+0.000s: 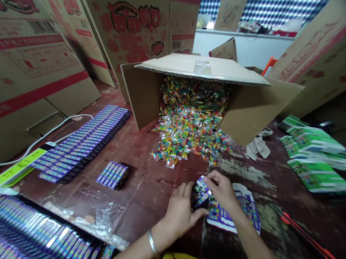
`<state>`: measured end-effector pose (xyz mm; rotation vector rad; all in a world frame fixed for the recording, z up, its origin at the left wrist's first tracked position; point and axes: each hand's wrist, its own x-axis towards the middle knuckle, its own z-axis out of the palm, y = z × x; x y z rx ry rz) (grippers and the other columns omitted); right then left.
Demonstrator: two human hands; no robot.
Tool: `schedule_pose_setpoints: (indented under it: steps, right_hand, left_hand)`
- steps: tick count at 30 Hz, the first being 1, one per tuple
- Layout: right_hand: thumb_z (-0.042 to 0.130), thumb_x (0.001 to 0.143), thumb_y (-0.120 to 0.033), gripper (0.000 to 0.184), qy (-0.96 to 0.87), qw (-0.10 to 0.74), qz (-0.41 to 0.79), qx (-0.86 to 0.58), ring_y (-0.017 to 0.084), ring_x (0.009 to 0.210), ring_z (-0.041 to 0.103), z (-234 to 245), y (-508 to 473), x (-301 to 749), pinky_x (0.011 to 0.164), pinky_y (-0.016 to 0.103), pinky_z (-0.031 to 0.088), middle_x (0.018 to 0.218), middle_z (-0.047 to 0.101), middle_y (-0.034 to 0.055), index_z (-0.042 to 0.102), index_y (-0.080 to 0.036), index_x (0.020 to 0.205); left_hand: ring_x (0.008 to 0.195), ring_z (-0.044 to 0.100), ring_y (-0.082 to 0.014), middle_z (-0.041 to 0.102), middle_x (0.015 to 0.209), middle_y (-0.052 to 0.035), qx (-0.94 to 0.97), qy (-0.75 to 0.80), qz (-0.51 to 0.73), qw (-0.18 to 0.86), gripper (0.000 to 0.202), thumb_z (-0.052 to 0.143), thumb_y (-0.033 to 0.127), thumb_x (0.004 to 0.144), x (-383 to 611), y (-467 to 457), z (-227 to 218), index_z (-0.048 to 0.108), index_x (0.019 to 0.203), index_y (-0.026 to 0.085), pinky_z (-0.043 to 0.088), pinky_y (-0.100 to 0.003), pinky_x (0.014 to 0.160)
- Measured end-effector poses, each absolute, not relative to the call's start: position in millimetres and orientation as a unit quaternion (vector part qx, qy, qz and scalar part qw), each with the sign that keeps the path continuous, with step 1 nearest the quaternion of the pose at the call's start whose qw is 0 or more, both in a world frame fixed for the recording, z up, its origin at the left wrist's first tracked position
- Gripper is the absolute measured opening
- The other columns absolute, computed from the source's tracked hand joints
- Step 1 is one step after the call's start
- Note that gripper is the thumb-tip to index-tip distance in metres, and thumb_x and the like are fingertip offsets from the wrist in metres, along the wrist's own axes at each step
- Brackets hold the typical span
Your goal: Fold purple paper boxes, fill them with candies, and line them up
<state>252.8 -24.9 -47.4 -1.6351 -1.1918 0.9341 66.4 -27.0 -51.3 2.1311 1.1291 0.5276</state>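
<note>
My left hand (180, 211) and my right hand (222, 189) meet low in the middle of the view over a small purple printed box (200, 192). Both hands grip it, fingers curled on its ends. Under my right hand lies a stack of flat purple box blanks (246, 207). Just beyond the hands, a heap of small clear packets with colourful pieces (187, 132) spills from a big cardboard carton (248, 109) lying on its side.
Rows of finished purple boxes (82, 143) lie at left, a small batch (113, 175) nearer, and a full tray (30, 243) at bottom left. A yellow-green power strip (19, 166) lies left. Green flat blanks (315, 156) pile up right. Cartons wall the back.
</note>
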Motion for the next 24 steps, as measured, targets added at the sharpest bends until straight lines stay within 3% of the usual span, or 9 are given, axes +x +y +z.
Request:
schedule_pose_setpoints:
  steps: [4, 7, 9, 12, 17, 20, 22, 24]
  right_hand:
    - [0.057, 0.082, -0.054, 0.035, -0.397, 0.489, 0.478, -0.612, 0.008, 0.041, 0.034, -50, -24, 231, 0.037, 0.022, 0.026, 0.058, 0.046, -0.0048, 0.055, -0.02, 0.078]
    - [0.048, 0.089, -0.051, 0.037, -0.45, 0.498, 0.482, -0.563, 0.01, 0.05, 0.044, -48, -31, 221, 0.042, 0.022, 0.034, 0.068, 0.053, -0.001, 0.062, -0.019, 0.101]
    - [0.047, 0.091, -0.048, 0.04, -0.508, 0.467, 0.499, -0.524, 0.011, 0.056, 0.049, -43, -37, 218, 0.048, 0.022, 0.039, 0.072, 0.057, 0.0005, 0.058, -0.02, 0.116]
    - [0.056, 0.087, -0.042, 0.032, -0.551, 0.406, 0.539, -0.491, 0.012, 0.06, 0.054, -32, -43, 218, 0.054, 0.022, 0.044, 0.071, 0.061, -0.0009, 0.057, -0.021, 0.111]
    - [0.064, 0.08, -0.04, 0.023, -0.536, 0.248, 0.657, -0.468, 0.011, 0.047, 0.054, -18, -37, 221, 0.045, 0.022, 0.045, 0.063, 0.063, -0.0018, 0.056, -0.019, 0.082]
    - [0.065, 0.08, -0.039, 0.023, -0.515, 0.342, 0.585, -0.524, 0.01, 0.048, 0.053, -20, -31, 217, 0.046, 0.02, 0.043, 0.062, 0.061, -0.0039, 0.057, -0.019, 0.09]
    - [0.069, 0.078, -0.035, 0.027, -0.506, 0.42, 0.515, -0.549, 0.012, 0.061, 0.058, -26, -30, 209, 0.055, 0.021, 0.044, 0.073, 0.063, -0.0027, 0.057, -0.02, 0.098]
    - [0.071, 0.077, -0.033, 0.024, -0.515, 0.441, 0.493, -0.545, 0.013, 0.073, 0.059, -34, -32, 198, 0.063, 0.022, 0.045, 0.079, 0.064, -0.0012, 0.059, -0.018, 0.092]
  left_hand:
    - [0.117, 0.05, -0.0322, 0.052, 0.13, -0.0134, 0.761, 0.448, 0.247, 0.4, 0.064, 0.064, 0.042, 0.08, 58, -18, -47, 0.042, 0.137, 0.024, 0.04, -0.046, 0.1]
    - [0.115, 0.053, -0.0299, 0.059, 0.126, -0.011, 0.671, 0.406, 0.281, 0.554, 0.056, 0.065, 0.041, 0.08, 47, -8, -39, 0.052, 0.131, 0.022, 0.039, -0.042, 0.101]
    - [0.108, 0.058, -0.0284, 0.064, 0.117, -0.0108, 0.59, 0.354, 0.281, 0.67, 0.053, 0.063, 0.043, 0.082, 38, -2, -31, 0.055, 0.127, 0.017, 0.042, -0.04, 0.096]
    - [0.094, 0.061, -0.0255, 0.068, 0.102, -0.0101, 0.527, 0.285, 0.246, 0.762, 0.052, 0.063, 0.047, 0.081, 25, 0, -23, 0.061, 0.12, 0.013, 0.045, -0.036, 0.087]
    - [0.076, 0.059, -0.0183, 0.068, 0.083, -0.0053, 0.553, 0.281, 0.18, 0.764, 0.04, 0.063, 0.048, 0.081, 12, -4, -30, 0.07, 0.098, 0.012, 0.044, -0.026, 0.07]
    - [0.073, 0.059, -0.0169, 0.067, 0.081, -0.0049, 0.499, 0.323, 0.24, 0.768, 0.04, 0.061, 0.048, 0.083, 14, -6, -39, 0.069, 0.101, 0.013, 0.043, -0.025, 0.067]
    - [0.074, 0.058, -0.0159, 0.066, 0.084, -0.0051, 0.467, 0.357, 0.314, 0.745, 0.038, 0.062, 0.045, 0.083, 18, -7, -45, 0.068, 0.102, 0.013, 0.044, -0.024, 0.068]
    - [0.072, 0.057, -0.0148, 0.066, 0.084, -0.005, 0.437, 0.398, 0.373, 0.714, 0.034, 0.065, 0.041, 0.082, 23, -10, -51, 0.069, 0.1, 0.013, 0.045, -0.024, 0.067]
